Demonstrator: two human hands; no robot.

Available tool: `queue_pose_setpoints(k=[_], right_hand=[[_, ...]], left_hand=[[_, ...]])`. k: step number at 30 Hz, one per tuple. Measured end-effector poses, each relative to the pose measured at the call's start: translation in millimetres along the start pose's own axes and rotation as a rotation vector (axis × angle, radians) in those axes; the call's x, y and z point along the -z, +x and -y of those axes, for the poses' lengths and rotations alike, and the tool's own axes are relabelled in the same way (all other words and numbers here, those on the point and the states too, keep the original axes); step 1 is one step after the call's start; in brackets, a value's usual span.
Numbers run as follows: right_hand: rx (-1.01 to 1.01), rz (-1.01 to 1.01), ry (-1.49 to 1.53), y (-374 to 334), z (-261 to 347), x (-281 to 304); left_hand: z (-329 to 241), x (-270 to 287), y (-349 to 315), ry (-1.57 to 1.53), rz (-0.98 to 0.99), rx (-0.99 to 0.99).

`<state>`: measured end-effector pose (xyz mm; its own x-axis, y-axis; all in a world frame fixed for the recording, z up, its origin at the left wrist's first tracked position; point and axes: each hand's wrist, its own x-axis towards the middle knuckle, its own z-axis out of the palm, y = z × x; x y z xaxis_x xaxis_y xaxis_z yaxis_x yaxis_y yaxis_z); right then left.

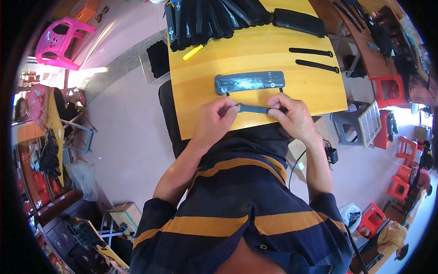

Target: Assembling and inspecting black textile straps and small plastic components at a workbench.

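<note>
A short dark strap (254, 109) with a ring-like end is stretched level between my hands, just over the near part of the yellow table. My left hand (213, 119) pinches its ringed end. At the other end, the thumb and fingers of my right hand (294, 118) close on the strap. Just beyond it lies a flat, glossy black pouch (246, 82) with pale print at its right end. Two small black tabs stick out from the pouch's near edge. Two more straps, an upper one (311, 52) and a lower one (317, 66), lie flat to the right.
Several black pouches (212, 23) are heaped at the table's far left, beside a yellow-handled tool (193, 52). Another folded black pouch (299, 23) sits at the far right. A grey stool (349, 123) stands right of the yellow table (191, 102); a pink stool (64, 41) stands far left.
</note>
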<state>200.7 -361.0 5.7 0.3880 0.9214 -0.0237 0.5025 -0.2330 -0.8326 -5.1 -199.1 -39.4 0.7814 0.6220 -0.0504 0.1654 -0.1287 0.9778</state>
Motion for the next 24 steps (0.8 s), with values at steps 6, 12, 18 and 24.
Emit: queue_pose_setpoints(k=[6, 12, 18, 24], right_hand=[[-0.127, 0.086, -0.065, -2, -14, 27], [-0.166, -0.004, 0.021, 3, -31, 34], [-0.248, -0.054, 0.314, 11, -60, 27], [-0.305, -0.131, 0.336, 19, -66, 21]], left_hand=[[2, 21, 2, 0.025, -0.143, 0.105], [8, 29, 6, 0.128, -0.213, 0.134], [9, 26, 12, 0.221, -0.264, 0.157], [12, 30, 21, 0.300, -0.180, 0.212]])
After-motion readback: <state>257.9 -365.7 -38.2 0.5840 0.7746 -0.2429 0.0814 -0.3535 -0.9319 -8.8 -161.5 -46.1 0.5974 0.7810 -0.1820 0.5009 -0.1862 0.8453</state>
